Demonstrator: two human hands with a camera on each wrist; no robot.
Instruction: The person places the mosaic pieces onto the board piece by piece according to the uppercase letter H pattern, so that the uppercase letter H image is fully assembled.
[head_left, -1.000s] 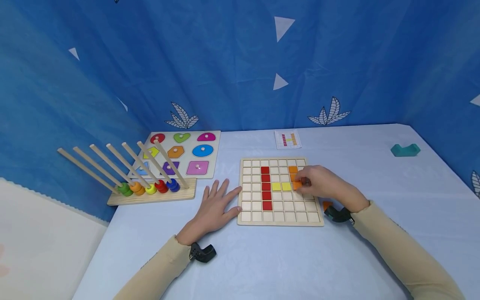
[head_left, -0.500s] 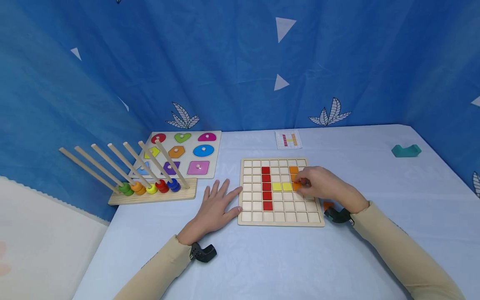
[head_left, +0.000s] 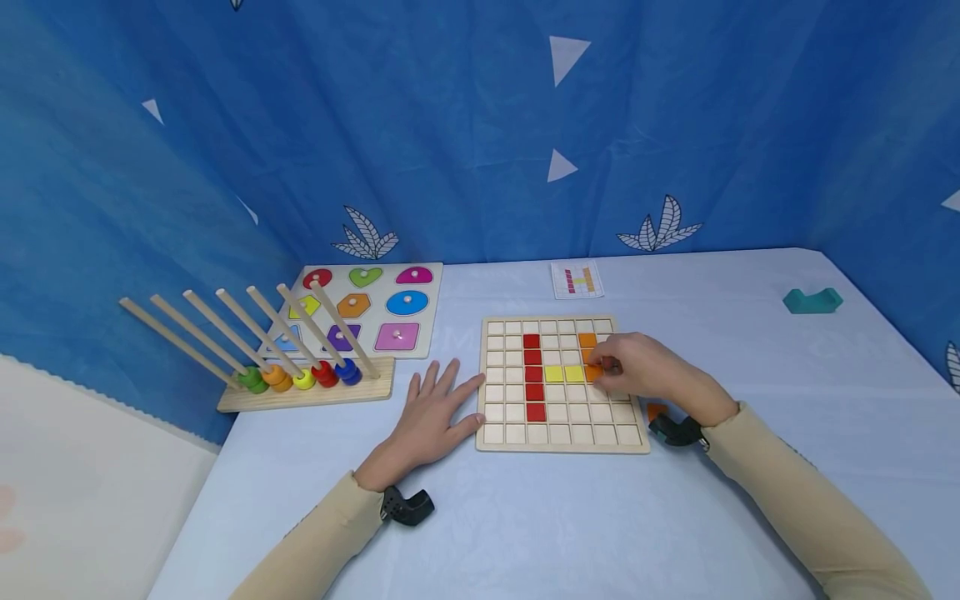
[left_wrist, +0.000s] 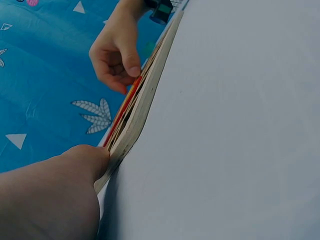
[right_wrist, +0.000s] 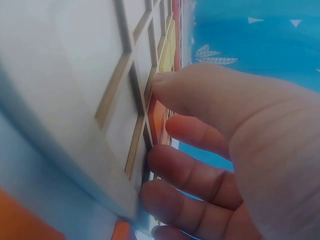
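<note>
A wooden grid board (head_left: 558, 434) lies flat before me, with a column of red tiles (head_left: 534, 374), two yellow tiles (head_left: 563, 373) and a short orange column (head_left: 587, 340). My right hand (head_left: 639, 363) is over the board's right side, thumb and index finger pinching an orange tile (head_left: 593, 373) beside the yellow pair. In the right wrist view this orange tile (right_wrist: 158, 118) sits at a grid cell between thumb and index finger. My left hand (head_left: 429, 421) rests palm down with fingers spread, its thumb (left_wrist: 90, 160) against the board's left edge.
A loose orange tile (head_left: 657, 412) lies just off the board's right edge. Behind the board is a small pattern card (head_left: 577, 279). A peg stand (head_left: 300, 396) with coloured rings and a shape puzzle (head_left: 372, 309) are at left; a teal piece (head_left: 812, 302) lies far right.
The orange tile under my right fingers has shifted from slightly askew to squarely in line with the yellow pair. Both hands otherwise keep their places.
</note>
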